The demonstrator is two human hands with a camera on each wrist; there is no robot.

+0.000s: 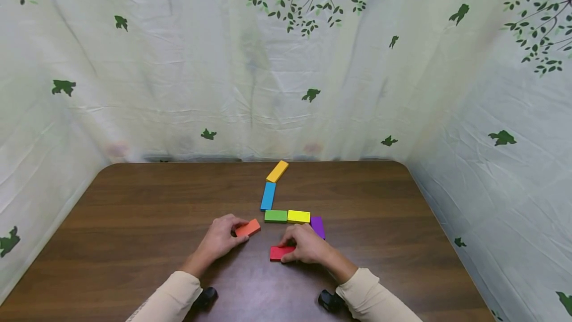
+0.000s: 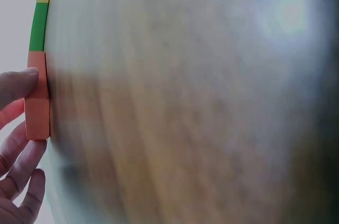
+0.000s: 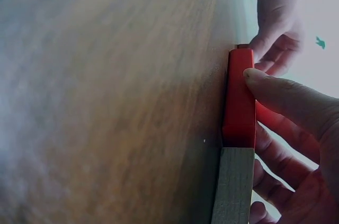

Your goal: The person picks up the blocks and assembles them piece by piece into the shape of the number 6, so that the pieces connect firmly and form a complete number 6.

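My left hand (image 1: 219, 237) pinches an orange block (image 1: 251, 227) between thumb and fingers, to the left of the green block (image 1: 276, 216). My right hand (image 1: 308, 246) holds a red block (image 1: 279, 254) by its long sides, nearer to me than the row. In the right wrist view a plain wood-coloured block (image 3: 233, 181) meets the red one's end; from above, the right hand seems to hide it. A yellow block (image 1: 299, 216) adjoins the green one, and a purple block (image 1: 318, 226), partly behind the right hand, slants from the yellow one's right end.
From the green block's left end a blue block (image 1: 268, 196) leads away from me. Beyond it an amber block (image 1: 277, 171) slants to the table's far edge. The brown wooden table (image 1: 147, 212) is surrounded by a pale curtain (image 1: 259, 128) with leaf prints.
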